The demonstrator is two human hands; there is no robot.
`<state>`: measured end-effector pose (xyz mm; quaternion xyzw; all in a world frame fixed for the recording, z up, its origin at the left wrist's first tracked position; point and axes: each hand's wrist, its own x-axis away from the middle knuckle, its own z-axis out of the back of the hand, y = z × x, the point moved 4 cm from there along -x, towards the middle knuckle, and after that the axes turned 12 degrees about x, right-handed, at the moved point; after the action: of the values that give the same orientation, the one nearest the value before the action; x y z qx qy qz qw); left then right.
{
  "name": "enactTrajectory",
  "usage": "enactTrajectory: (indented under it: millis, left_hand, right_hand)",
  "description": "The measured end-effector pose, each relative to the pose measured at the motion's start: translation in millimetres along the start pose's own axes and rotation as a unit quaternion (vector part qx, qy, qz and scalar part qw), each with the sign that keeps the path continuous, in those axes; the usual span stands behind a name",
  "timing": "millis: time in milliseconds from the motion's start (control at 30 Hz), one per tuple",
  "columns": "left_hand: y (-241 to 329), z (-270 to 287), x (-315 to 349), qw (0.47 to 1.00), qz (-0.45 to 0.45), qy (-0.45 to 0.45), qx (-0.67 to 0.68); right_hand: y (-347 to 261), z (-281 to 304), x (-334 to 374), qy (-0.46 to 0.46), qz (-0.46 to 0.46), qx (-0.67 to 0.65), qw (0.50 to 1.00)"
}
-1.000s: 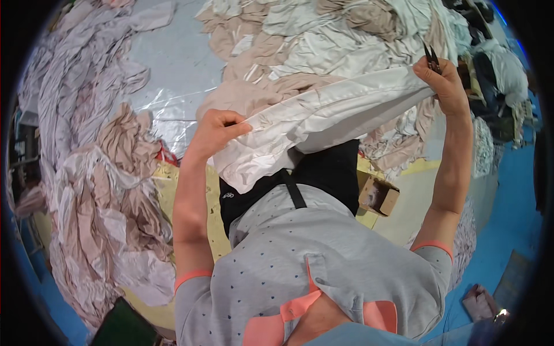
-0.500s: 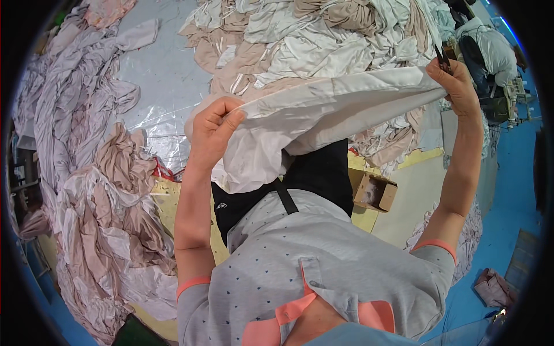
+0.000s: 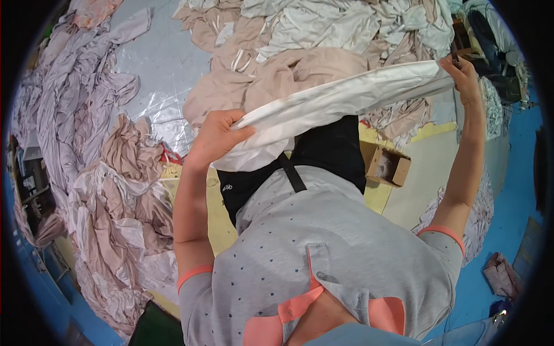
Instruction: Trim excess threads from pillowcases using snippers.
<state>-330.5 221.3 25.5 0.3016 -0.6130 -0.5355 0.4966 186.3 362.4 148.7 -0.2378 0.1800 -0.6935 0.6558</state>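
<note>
A white cloth (image 3: 329, 99) is held stretched between the two hands, in front of the body and above the lap. Its left end is pinched by the left hand (image 3: 220, 137), with the thumb pressed along the cloth toward the right and the other fingers curled in. Its opposite end is gripped by the right hand (image 3: 461, 76), which is set farther out from the body and well apart from the left, so that the strip is slanted from near left to far right. A dark pointed tool (image 3: 455, 55) is also held in the right hand, its tip directed away from the body; whether its blades are parted cannot be told.

The far edge of the cloth is drawn fairly straight, while the near side is gathered in long folds. Just beside and below the left hand, a looser portion is hung over the black trousers (image 3: 330, 147).

Beyond the cloth, a heap of beige fabric (image 3: 311, 64) is spread, with white fabric (image 3: 323, 29) piled behind it. To the left, crumpled pink and white fabric (image 3: 124, 213) is heaped. An open cardboard box (image 3: 398, 171) is placed to the right of the trousers, below the cloth.
</note>
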Motion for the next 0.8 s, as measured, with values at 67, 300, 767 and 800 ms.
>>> enactTrajectory:
  millis: [67, 300, 767, 800]
  left_hand:
    - [-17.1, 6.1, 4.9, 0.996, 0.006, 0.036, -0.083]
    - [-33.6, -5.9, 47.2, 0.867, -0.244, 0.284, -0.329]
    - [-69.9, -6.6, 71.0, 0.843, -0.241, 0.342, -0.338]
    - [-70.4, -4.7, 71.1, 0.841, -0.240, 0.345, -0.341]
  right_hand:
    - [51.0, -4.1, 1.0, 0.034, -0.010, -0.003, 0.999]
    - [222.8, -72.3, 48.8, 0.214, -0.035, 0.003, 0.976]
    - [32.3, -242.7, 147.4, 0.070, -0.004, -0.027, 0.997]
    - [17.5, -246.9, 149.0, 0.049, 0.022, -0.006, 0.999]
